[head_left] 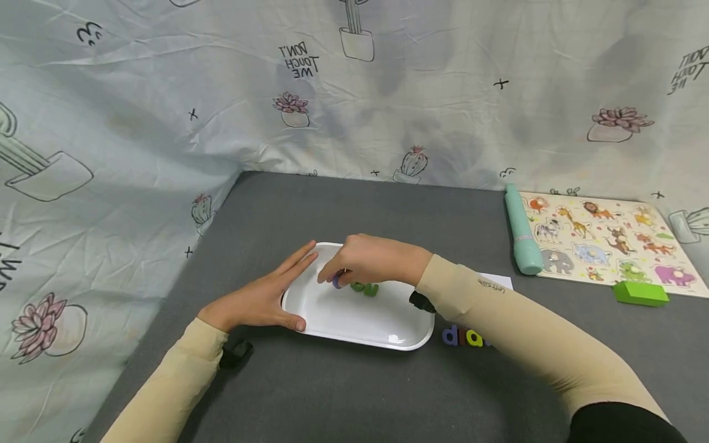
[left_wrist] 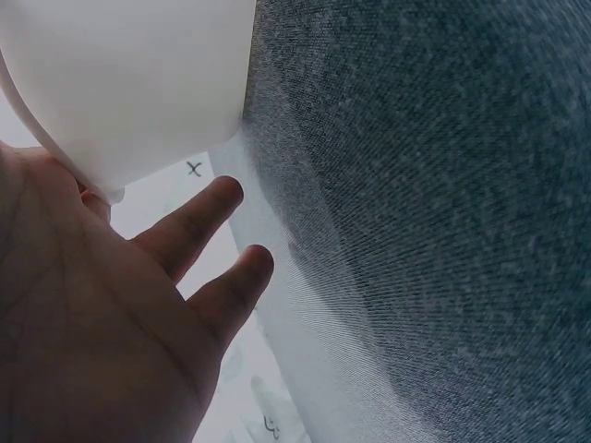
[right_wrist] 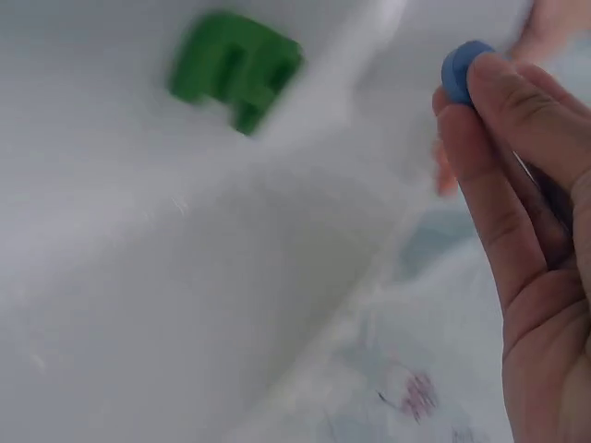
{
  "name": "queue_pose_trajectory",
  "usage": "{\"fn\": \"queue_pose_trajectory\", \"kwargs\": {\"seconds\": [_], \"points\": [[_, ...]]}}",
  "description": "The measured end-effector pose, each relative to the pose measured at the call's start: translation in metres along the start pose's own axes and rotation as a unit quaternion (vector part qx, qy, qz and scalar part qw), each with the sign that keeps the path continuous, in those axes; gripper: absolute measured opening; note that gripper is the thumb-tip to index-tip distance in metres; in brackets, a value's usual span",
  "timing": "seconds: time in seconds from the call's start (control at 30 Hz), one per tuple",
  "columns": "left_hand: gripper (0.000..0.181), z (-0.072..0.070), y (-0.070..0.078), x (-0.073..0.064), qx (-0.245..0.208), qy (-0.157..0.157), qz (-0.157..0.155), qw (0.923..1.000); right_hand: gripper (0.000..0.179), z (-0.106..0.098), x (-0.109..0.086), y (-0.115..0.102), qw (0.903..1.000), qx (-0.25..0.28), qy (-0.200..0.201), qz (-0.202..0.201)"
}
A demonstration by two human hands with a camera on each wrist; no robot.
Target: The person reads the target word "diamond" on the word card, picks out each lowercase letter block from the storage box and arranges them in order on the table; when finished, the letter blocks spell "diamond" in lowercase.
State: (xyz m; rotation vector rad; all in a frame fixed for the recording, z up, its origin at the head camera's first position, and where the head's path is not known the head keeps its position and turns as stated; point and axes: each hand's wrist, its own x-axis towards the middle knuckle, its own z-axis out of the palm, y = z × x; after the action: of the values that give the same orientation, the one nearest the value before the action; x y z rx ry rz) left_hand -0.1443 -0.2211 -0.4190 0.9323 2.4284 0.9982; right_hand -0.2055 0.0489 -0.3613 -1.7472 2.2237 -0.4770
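Observation:
My left hand (head_left: 262,300) rests against the left end of a white tray (head_left: 343,323), fingers straight and spread, the thumb at its near rim. In the left wrist view, two straight fingers (left_wrist: 242,277) stand away from the tray's underside. Over the tray's left half, my right hand (head_left: 368,261) pinches a small blue-purple letter (right_wrist: 459,72) between thumb and fingertips. Its shape is mostly hidden by the fingers. On the tray floor, partly behind the right hand in the head view, lies a green letter piece (right_wrist: 231,69).
Several coloured letters (head_left: 473,338) lie right of the tray, partly under the right sleeve. A white paper (head_left: 495,281) shows behind that sleeve. Farther right are a teal tube-shaped object (head_left: 523,237), an animal puzzle board (head_left: 604,237) and a green block (head_left: 640,294). A printed cloth (head_left: 432,92) hangs behind.

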Motion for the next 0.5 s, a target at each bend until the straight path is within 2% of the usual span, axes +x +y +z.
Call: {"fn": "queue_pose_trajectory", "kwargs": {"seconds": [0.1,0.23,0.5], "points": [[0.127,0.001,0.000,0.001,0.001,0.001,0.000,1.0000,0.029,-0.016,-0.019,-0.004,0.9987,-0.004,0.042,-0.029],[0.129,0.001,-0.001,0.003,0.006,0.003,0.002,1.0000,0.028,-0.033,-0.054,-0.013,0.9936,-0.010,0.103,-0.046],[0.131,-0.001,-0.002,0.003,0.011,0.010,0.013,0.9998,0.033,-0.044,-0.132,-0.030,0.9761,-0.038,0.210,-0.039]]}}
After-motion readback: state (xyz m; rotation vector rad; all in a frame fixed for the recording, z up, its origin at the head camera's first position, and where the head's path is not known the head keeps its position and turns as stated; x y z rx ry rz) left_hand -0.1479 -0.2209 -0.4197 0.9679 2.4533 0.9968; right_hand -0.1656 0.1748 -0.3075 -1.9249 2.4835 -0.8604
